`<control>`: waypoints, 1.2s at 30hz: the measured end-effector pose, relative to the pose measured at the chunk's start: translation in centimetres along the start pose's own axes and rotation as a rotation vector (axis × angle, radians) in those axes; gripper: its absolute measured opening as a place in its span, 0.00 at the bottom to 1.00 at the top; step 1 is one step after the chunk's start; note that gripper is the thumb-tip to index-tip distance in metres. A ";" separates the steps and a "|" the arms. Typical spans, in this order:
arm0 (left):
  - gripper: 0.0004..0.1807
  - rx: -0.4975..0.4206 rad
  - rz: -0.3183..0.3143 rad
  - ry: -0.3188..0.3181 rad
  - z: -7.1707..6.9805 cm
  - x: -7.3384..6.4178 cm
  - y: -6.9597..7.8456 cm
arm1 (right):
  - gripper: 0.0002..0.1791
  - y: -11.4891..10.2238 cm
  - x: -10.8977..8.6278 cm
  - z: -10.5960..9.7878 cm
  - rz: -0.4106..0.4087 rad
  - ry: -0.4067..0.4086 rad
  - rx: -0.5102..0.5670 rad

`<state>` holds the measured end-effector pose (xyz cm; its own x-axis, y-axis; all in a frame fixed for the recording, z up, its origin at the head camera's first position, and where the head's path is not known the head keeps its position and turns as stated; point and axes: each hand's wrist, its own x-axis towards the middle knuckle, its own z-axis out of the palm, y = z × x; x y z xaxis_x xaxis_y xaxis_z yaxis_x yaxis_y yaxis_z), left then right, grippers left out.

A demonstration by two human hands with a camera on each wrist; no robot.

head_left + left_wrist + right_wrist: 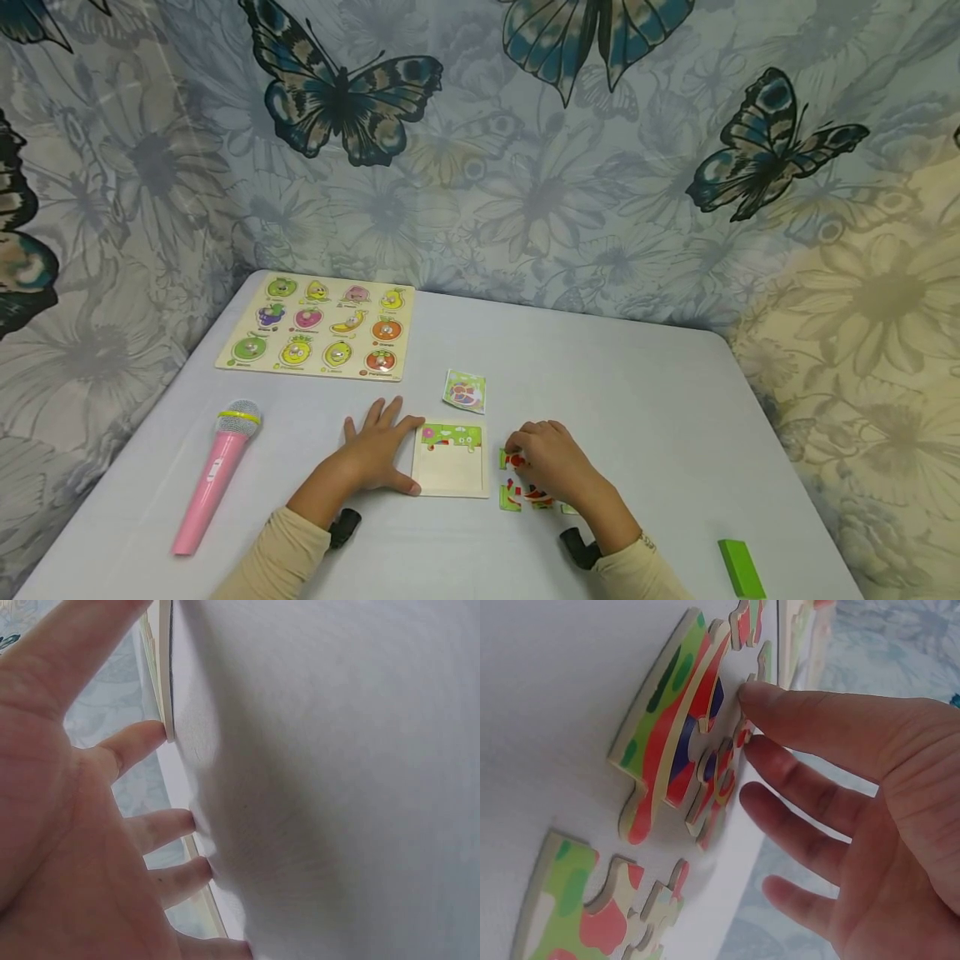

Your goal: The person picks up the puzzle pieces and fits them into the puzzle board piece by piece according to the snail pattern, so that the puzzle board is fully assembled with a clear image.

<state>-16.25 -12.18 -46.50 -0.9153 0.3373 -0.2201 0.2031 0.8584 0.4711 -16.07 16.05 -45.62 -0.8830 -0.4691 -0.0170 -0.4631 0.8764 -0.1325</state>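
A square wooden puzzle tray (450, 477) lies mid-table, with green-patterned puzzle pieces (459, 435) along its top inside edge. My left hand (375, 454) is spread out at its left side, thumb and index finger touching the frame. In the left wrist view the fingers (142, 746) are straight and apart. To the right of the tray my right hand (551, 460) bends over loose jigsaw pieces (511, 497). Its thumb and index finger pinch a small puzzle piece (743, 733), partly hidden by the fingertips. More red, green and blue pieces (664, 724) lie beside it, some overlapping.
A small picture card (465, 392) lies behind the tray. At the back left is a fruit peg board (315, 327), with a pink toy microphone (217, 475) in front of it. A green block (741, 568) lies near the right front edge of the white table (615, 375).
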 end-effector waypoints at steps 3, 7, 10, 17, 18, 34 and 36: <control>0.53 0.001 -0.008 -0.002 -0.1 -0.2 -0.1 | 0.12 -0.2 0.1 0.0 -0.011 0.000 0.000; 0.53 0.002 -0.011 0.000 -0.1 -0.3 -0.3 | 0.13 -0.3 0.2 -0.2 -0.038 0.004 -0.014; 0.53 0.001 -0.010 0.002 -0.1 -0.2 -0.4 | 0.13 -0.6 0.5 -0.5 -0.071 0.029 -0.035; 0.53 -0.008 0.000 0.009 0.1 0.1 -0.4 | 0.14 -2.5 2.0 -1.0 -0.177 0.051 -0.047; 0.53 -0.008 0.001 0.009 0.2 0.1 -0.4 | 0.14 -2.9 2.3 -1.0 -0.193 0.049 -0.050; 0.53 0.024 0.008 0.003 0.1 0.3 -0.4 | 0.12 -7.4 4.8 0.6 -0.300 0.019 -0.060; 0.53 0.029 0.005 0.004 0.2 0.4 -0.6 | 0.12 -7.5 4.9 0.8 -0.295 0.019 -0.060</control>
<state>-16.65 -12.47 -46.99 -0.9157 0.3403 -0.2139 0.2180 0.8676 0.4469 -16.82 7.08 -45.48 -0.7103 -0.7032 0.0320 -0.7034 0.7073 -0.0698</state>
